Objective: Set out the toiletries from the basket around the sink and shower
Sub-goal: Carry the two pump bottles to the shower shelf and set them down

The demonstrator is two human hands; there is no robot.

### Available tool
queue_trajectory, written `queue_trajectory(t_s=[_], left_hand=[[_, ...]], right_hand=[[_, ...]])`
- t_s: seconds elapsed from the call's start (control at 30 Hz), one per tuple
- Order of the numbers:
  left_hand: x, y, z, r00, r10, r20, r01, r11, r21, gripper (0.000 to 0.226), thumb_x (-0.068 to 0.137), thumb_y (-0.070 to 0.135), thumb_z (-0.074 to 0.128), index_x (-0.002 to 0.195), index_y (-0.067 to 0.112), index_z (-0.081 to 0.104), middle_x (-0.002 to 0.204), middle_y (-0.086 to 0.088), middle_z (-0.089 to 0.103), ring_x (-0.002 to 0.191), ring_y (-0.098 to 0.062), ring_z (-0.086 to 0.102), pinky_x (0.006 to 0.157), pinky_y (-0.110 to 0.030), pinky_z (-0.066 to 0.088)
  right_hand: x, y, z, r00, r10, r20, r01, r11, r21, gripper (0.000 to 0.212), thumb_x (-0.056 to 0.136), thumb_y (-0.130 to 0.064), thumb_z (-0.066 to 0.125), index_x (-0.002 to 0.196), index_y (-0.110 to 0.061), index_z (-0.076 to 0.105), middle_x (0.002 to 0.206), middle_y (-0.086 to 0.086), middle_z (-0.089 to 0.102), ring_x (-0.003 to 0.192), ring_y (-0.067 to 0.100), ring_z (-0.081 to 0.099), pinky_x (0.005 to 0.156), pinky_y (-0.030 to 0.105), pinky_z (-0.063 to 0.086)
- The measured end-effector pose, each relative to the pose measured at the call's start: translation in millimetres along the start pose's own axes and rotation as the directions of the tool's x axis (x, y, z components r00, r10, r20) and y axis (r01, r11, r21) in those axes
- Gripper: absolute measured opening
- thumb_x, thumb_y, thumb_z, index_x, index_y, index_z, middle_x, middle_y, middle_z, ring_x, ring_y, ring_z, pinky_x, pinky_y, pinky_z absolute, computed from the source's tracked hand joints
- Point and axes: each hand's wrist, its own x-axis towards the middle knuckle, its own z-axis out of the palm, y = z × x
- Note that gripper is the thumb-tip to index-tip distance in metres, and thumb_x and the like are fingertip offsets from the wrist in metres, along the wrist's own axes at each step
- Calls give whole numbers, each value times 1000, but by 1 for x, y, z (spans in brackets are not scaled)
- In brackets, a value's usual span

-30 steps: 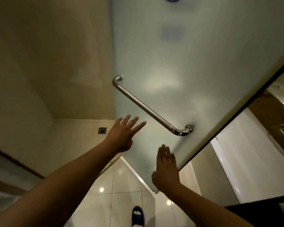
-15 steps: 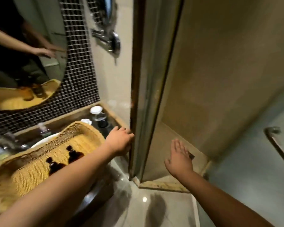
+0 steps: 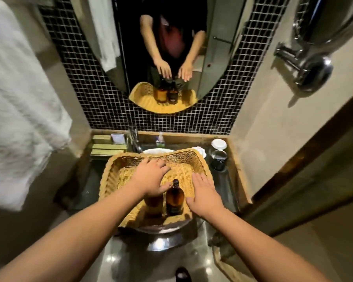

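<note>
Reaching into the basket, the left hand covers one bottle, the right hand flanks another bottle, fingers spread, ready to lift both.

Amber bottle; yellow woven basket

The basket is tan woven wicker with a rough ribbed weave; the two bottles look like glossy amber glass or plastic, can't tell which. Wall behind is small dark mosaic tile with pale grout, the wall fitting is shiny chrome; the towel is fluffy white terry, and the floor is glossy polished tile.
</note>
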Motion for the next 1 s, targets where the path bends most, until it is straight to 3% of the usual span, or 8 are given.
queue_trajectory(t_s=[0.23, 0.5, 0.63, 0.73, 0.87, 0.93, 1.0], left_hand=[[-24, -17, 25, 953, -283, 112, 294, 952, -91, 92, 77, 90, 16, 147, 35, 37, 143, 2, 52, 128, -23, 49, 107, -50, 31], [-43, -3, 64, 856, -413, 311, 466, 877, -119, 114, 63, 103, 15, 155, 36, 15, 152, 1, 43, 136, -25, 43, 114, -58, 22], [-40, 4, 79, 818, -437, 375, 510, 852, -118, 119, 58, 103, 24, 152, 32, 24, 150, 1, 45, 135, -25, 44, 114, -59, 22], [-32, 9, 87, 807, -463, 368, 541, 829, -143, 113, 56, 101, 34, 144, 30, 39, 144, 3, 51, 131, -23, 47, 112, -57, 25], [-21, 17, 95, 761, -492, 423, 612, 761, -215, 109, 61, 92, 53, 145, 25, 37, 143, 5, 52, 131, -19, 48, 114, -52, 25], [-15, 19, 101, 732, -509, 452, 665, 676, -317, 103, 61, 80, 69, 143, 25, 38, 140, 4, 54, 127, -22, 51, 111, -48, 35], [-11, 19, 110, 712, -530, 461, 702, 516, -491, 95, 54, 65, 85, 132, 28, 44, 127, 3, 61, 117, -22, 58, 101, -42, 46]], right_hand=[[51, 3, 22, 950, -189, 248, 195, 981, -1, 97, 92, -54, 58, 159, -26, -5, 167, 3, 10, 154, 25, 5, 124, 41, 6], [75, 13, 35, 900, -287, 328, 272, 958, 93, 111, 78, -70, 67, 159, -30, 2, 166, 0, 17, 152, 25, 15, 124, 43, 12], [81, 12, 39, 881, -310, 357, 287, 951, 117, 106, 75, -68, 72, 157, -27, 20, 161, -1, 29, 148, 26, 24, 120, 41, 22], [84, 14, 49, 883, -284, 373, 246, 958, 145, 95, 69, -67, 75, 146, -25, 39, 144, 0, 51, 131, 25, 44, 109, 39, 39], [83, 14, 58, 888, -255, 382, 176, 957, 231, 77, 63, -53, 81, 129, -33, 46, 122, -6, 62, 111, 20, 60, 90, 33, 52], [82, 12, 61, 895, -242, 374, 149, 954, 262, 74, 60, -48, 83, 123, -37, 44, 114, -7, 64, 104, 19, 62, 84, 33, 54], [83, 12, 66, 904, -226, 362, 121, 949, 291, 75, 58, -45, 85, 119, -42, 41, 111, -6, 64, 101, 19, 63, 85, 35, 55]])
